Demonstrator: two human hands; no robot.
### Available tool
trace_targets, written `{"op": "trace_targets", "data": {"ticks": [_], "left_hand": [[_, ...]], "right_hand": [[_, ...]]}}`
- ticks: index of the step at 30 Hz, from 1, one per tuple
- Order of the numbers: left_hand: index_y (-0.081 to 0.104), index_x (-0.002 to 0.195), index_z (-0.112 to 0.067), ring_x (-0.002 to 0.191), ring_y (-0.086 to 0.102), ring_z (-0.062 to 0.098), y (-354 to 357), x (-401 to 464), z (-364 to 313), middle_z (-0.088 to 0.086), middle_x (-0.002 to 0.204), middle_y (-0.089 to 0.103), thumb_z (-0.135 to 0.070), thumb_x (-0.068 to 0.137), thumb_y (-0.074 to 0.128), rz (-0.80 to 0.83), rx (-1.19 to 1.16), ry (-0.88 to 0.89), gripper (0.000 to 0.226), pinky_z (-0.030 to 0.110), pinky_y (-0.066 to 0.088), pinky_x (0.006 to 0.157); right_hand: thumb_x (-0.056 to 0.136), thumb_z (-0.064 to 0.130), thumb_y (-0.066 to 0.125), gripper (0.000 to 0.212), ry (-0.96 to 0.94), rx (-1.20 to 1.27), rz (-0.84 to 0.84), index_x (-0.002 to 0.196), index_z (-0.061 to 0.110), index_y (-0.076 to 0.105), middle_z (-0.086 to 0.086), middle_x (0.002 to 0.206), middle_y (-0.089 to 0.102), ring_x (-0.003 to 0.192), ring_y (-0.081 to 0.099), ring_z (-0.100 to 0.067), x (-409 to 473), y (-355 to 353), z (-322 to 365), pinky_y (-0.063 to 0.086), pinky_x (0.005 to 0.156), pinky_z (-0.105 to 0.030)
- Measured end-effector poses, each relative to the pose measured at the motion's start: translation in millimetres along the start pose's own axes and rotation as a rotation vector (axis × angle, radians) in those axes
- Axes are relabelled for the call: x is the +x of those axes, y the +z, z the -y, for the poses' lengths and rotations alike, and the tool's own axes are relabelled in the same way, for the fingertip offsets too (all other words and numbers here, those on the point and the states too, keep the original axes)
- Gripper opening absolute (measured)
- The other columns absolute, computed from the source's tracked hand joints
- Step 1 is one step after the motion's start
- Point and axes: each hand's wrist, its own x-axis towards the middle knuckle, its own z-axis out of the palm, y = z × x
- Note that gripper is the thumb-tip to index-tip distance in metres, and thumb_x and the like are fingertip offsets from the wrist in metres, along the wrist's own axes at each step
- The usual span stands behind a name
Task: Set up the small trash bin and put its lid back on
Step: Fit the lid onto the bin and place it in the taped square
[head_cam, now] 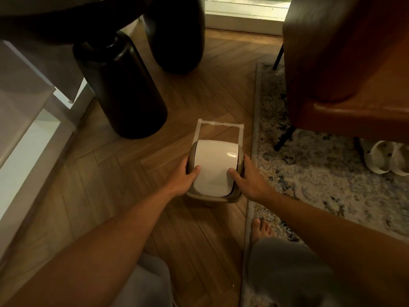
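Observation:
The small trash bin [212, 197] stands upright on the wooden floor, with a grey-brown rim. Its white swing lid [215, 167] sits on top. My left hand [184, 175] grips the bin's left side, thumb resting on the lid. My right hand [249, 178] grips the right side, thumb on the lid too. The bin's body is mostly hidden beneath the lid and my hands. A white tape outline [218, 125] marks the floor just beyond the bin.
Two fat dark table legs [124, 89] stand beyond on the left. A brown leather chair [345, 63] and a patterned rug [321, 173] lie to the right, with pale clogs [387, 158] under the chair. A white shelf [28, 120] runs along the left. My bare foot [262, 230] is near.

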Motion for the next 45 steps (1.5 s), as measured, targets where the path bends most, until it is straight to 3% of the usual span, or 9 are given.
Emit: {"op": "trace_targets", "data": {"ticks": [7, 10, 14, 19, 25, 28, 36, 39, 45], "left_hand": [[0.026, 0.154, -0.041, 0.132, 0.049, 0.017, 11, -5, 3, -0.006, 0.151, 0.047, -0.094, 0.064, 0.05, -0.028, -0.094, 0.013, 0.108, 0.033, 0.048, 0.096], [0.027, 0.153, -0.042, 0.125, 0.052, 0.014, 16, -2, 8, -0.008, 0.145, 0.049, -0.094, 0.067, 0.048, -0.052, -0.117, 0.012, 0.102, 0.032, 0.05, 0.092], [0.031, 0.152, -0.044, 0.119, 0.058, 0.015, 25, 8, 16, -0.006, 0.142, 0.055, -0.091, 0.077, 0.044, -0.129, -0.165, 0.034, 0.089, 0.044, 0.055, 0.096], [0.036, 0.15, -0.044, 0.109, 0.058, 0.005, 31, 20, 23, -0.012, 0.134, 0.057, -0.091, 0.079, 0.042, -0.202, -0.152, 0.083, 0.085, 0.023, 0.052, 0.076], [0.044, 0.138, -0.051, 0.109, 0.058, -0.008, 33, 36, 26, -0.023, 0.126, 0.059, -0.087, 0.077, 0.052, -0.291, -0.165, 0.173, 0.071, 0.01, 0.05, 0.078], [0.042, 0.146, -0.038, 0.118, 0.058, 0.001, 27, 50, 25, -0.012, 0.135, 0.059, -0.083, 0.077, 0.059, -0.287, -0.171, 0.221, 0.084, 0.02, 0.052, 0.09], [0.041, 0.151, -0.018, 0.123, 0.057, 0.012, 22, 95, 18, 0.001, 0.141, 0.057, -0.08, 0.075, 0.06, -0.308, -0.14, 0.338, 0.1, 0.024, 0.052, 0.096], [0.046, 0.146, -0.022, 0.118, 0.058, 0.008, 20, 114, 12, -0.005, 0.136, 0.058, -0.081, 0.075, 0.059, -0.332, -0.123, 0.359, 0.094, 0.016, 0.05, 0.091], [0.043, 0.146, -0.031, 0.119, 0.059, 0.011, 9, 166, 7, -0.005, 0.136, 0.06, -0.079, 0.078, 0.06, -0.361, -0.048, 0.38, 0.085, 0.031, 0.053, 0.094]], "right_hand": [[0.09, 0.062, 0.064, 0.096, 0.041, -0.004, -0.078, 0.163, 0.024, 0.013, -0.002, 0.162, 0.034, 0.145, 0.04, -0.023, -12, 23, -7, 0.043, 0.114, -0.053], [0.086, 0.066, 0.068, 0.108, 0.026, 0.002, -0.107, 0.164, 0.023, 0.008, -0.002, 0.164, 0.03, 0.147, 0.037, -0.021, -12, 31, -11, 0.04, 0.116, -0.049], [0.078, 0.075, 0.069, 0.117, -0.01, 0.007, -0.117, 0.164, 0.027, 0.005, 0.003, 0.165, 0.024, 0.147, 0.033, -0.018, -6, 35, -24, 0.035, 0.116, -0.038], [0.076, 0.075, 0.074, 0.12, -0.057, 0.06, -0.074, 0.164, 0.039, 0.001, 0.008, 0.164, 0.029, 0.145, 0.039, -0.011, 6, 35, -46, 0.041, 0.114, -0.037], [0.073, 0.065, 0.084, 0.118, -0.12, 0.139, -0.098, 0.162, 0.044, 0.009, 0.019, 0.154, 0.045, 0.138, 0.048, 0.0, 27, 35, -55, 0.049, 0.108, -0.033], [0.076, 0.06, 0.085, 0.113, -0.17, 0.164, -0.124, 0.161, 0.043, 0.013, 0.024, 0.15, 0.048, 0.134, 0.05, 0.003, 43, 34, -54, 0.05, 0.103, -0.024], [0.078, 0.056, 0.085, 0.106, -0.231, 0.171, -0.188, 0.161, 0.041, 0.02, 0.017, 0.151, 0.05, 0.137, 0.051, -0.007, 92, 23, -61, 0.052, 0.105, -0.046], [0.078, 0.059, 0.084, 0.106, -0.234, 0.16, -0.207, 0.161, 0.039, 0.021, 0.015, 0.151, 0.051, 0.136, 0.053, -0.008, 113, 19, -64, 0.053, 0.104, -0.049], [0.076, 0.068, 0.079, 0.108, -0.217, 0.159, -0.246, 0.161, 0.041, 0.019, 0.016, 0.147, 0.054, 0.132, 0.056, -0.008, 152, 10, -64, 0.054, 0.102, -0.047]]}}
